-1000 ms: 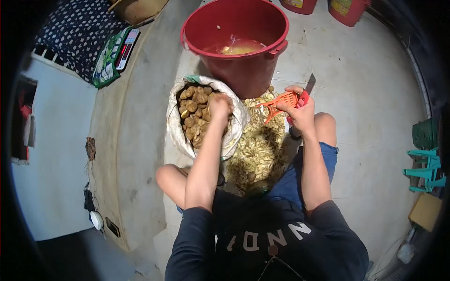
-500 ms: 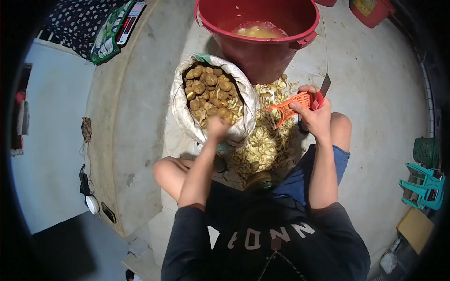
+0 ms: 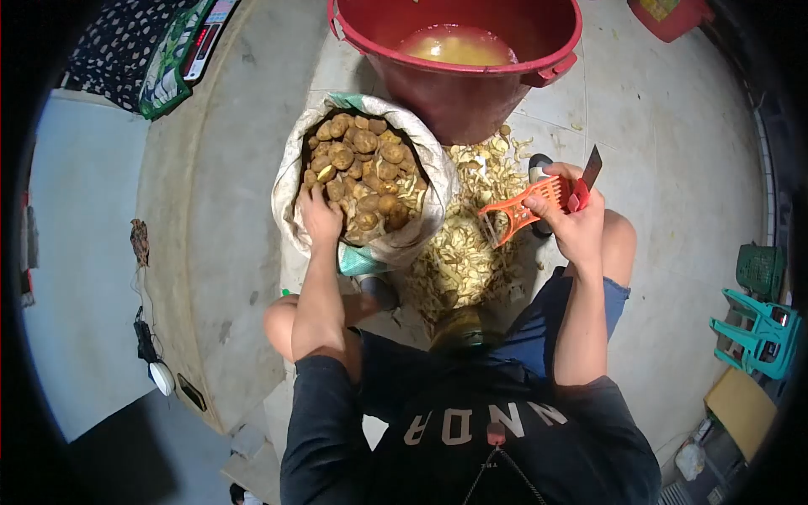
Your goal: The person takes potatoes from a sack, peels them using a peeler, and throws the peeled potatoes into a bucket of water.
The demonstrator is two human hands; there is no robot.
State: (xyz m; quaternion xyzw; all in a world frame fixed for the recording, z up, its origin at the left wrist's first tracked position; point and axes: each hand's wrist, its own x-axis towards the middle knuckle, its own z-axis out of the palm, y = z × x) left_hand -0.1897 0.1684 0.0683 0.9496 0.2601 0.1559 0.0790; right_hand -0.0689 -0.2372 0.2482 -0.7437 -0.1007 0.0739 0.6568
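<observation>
My left hand (image 3: 321, 217) reaches into the front left of a white woven sack (image 3: 290, 181), fingers stretched toward the brown potatoes (image 3: 364, 141) inside. Its fingertips are partly hidden against them, and I see nothing gripped there. In my right hand (image 3: 581, 231) is an orange peeler (image 3: 513, 210), its blade end pointing left over the floor. The same hand also holds a knife (image 3: 593, 167) with a red handle, blade sticking up past the fingers. Below the peeler lies a wide heap of potato peelings (image 3: 463, 252).
Beyond the sack stands a large red tub (image 3: 454, 97) with yellowish contents in liquid. A digital scale (image 3: 206, 42) rests on the ledge at upper left. Teal plastic stools (image 3: 757, 332) and a green basket (image 3: 762, 271) are at far right.
My left hand has moved left across the sack, from its front right to its front left, and its fingers have straightened. My right hand keeps the peeler and knife, nearly still.
</observation>
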